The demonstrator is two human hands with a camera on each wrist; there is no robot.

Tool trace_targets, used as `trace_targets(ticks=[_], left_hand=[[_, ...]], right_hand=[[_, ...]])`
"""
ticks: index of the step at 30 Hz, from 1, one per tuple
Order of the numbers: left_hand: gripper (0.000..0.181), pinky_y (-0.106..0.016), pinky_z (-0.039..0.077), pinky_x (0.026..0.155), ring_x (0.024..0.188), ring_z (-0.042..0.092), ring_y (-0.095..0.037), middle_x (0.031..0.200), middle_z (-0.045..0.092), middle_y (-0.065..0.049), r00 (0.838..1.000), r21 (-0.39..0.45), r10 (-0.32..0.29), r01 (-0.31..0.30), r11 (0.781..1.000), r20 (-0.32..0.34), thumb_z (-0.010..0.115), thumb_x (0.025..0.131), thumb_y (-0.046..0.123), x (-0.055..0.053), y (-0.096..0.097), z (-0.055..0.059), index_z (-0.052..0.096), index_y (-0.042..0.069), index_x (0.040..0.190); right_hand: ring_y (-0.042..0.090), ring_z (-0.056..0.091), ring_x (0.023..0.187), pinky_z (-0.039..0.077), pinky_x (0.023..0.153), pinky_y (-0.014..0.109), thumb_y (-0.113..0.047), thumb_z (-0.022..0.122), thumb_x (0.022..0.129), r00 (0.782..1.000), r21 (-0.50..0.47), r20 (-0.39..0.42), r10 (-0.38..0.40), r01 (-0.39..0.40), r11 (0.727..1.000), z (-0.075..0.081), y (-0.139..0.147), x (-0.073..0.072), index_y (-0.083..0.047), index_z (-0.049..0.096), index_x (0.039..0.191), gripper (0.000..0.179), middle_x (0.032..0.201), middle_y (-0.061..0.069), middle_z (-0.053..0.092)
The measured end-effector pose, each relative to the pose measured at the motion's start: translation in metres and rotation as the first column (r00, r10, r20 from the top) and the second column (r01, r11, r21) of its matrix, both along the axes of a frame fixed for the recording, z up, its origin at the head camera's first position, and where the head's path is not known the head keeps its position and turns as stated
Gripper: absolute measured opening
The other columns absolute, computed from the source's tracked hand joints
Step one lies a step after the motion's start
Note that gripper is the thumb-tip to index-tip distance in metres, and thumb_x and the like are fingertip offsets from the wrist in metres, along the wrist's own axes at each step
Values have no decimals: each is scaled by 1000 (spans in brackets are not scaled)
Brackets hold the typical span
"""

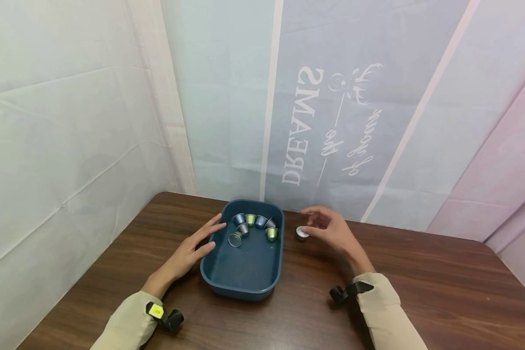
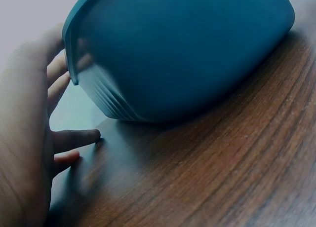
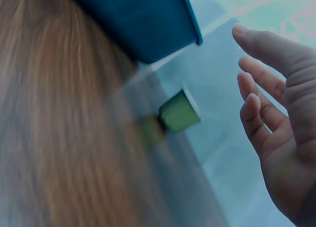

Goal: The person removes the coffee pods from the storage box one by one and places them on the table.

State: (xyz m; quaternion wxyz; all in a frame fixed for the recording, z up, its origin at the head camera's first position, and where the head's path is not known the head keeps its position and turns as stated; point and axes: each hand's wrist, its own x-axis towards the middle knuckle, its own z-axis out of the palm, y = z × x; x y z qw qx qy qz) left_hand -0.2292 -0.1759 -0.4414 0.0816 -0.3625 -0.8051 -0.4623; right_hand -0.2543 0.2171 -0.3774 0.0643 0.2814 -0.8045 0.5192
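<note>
A dark blue plastic bin [image 1: 241, 291] stands on the table, holding several coffee capsules in blue, grey and green toward its far end. At the bin's left rim is my left hand [image 1: 184, 253], fingers spread and touching the rim. One more coffee capsule [image 1: 302, 233] stands on the table to the right of the bin, silver lid up; the right wrist view shows its green side [image 3: 180, 113]. My right hand [image 1: 332, 231] hovers just beside this capsule, fingers bent loosely and thumb apart from them. In the right wrist view a gap separates the fingers from the capsule.
The brown wooden table [image 1: 420, 287] meets a hanging printed cloth [image 1: 227, 121] right behind the bin. A white cloth [image 1: 70, 121] hangs along the left side. Each sleeve carries a black strap with a small camera mount [image 1: 350, 290].
</note>
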Motion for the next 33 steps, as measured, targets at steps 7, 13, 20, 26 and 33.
trace_targets(ticks=[7, 13, 20, 26, 33], left_hand=[[50, -66, 22, 102, 142, 18, -33, 157, 19, -12, 1000, 14, -2, 2, 1000, 4, 48, 97, 2, -2, -1, -4, 40, 7, 145], [48, -65, 23, 103, 143, 18, -27, 158, 19, -5, 1000, 4, 2, -2, 1000, -1, 48, 99, 12, 1, -1, -3, 40, 13, 147], [48, -64, 23, 103, 143, 18, -26, 158, 19, -7, 1000, 7, -17, 17, 1000, -13, 48, 99, 10, -1, 0, -1, 40, 12, 146], [49, -63, 25, 103, 142, 20, -31, 157, 20, -11, 1000, 6, -20, 20, 1000, -23, 50, 97, 5, -5, -1, -3, 41, 9, 146], [48, -63, 24, 103, 143, 18, -27, 158, 19, -7, 1000, 9, -25, 25, 1000, -12, 48, 99, 10, -8, -4, -3, 40, 15, 147]], right_hand=[[28, 59, 71, 48, 57, 32, 1, 75, 80, 988, 45, -131, 87, -81, 996, 21, -21, 9, -6, 65, 114, 36, 86, 19, 61], [29, 59, 70, 47, 56, 34, 4, 75, 79, 961, 67, -188, 201, -192, 979, 24, -38, 8, 2, 64, 113, 36, 88, 22, 62], [23, 59, 71, 50, 59, 34, -2, 76, 80, 959, 103, -164, 231, -216, 971, 12, -53, -7, -11, 65, 117, 39, 91, 16, 63], [18, 58, 71, 50, 61, 31, -18, 77, 82, 965, 169, -121, 234, -213, 962, 10, -68, -16, -25, 66, 116, 36, 92, 13, 62], [19, 60, 79, 52, 67, 35, -18, 77, 83, 954, 253, -104, 283, -249, 935, 8, -87, -21, -17, 66, 118, 37, 95, 2, 63]])
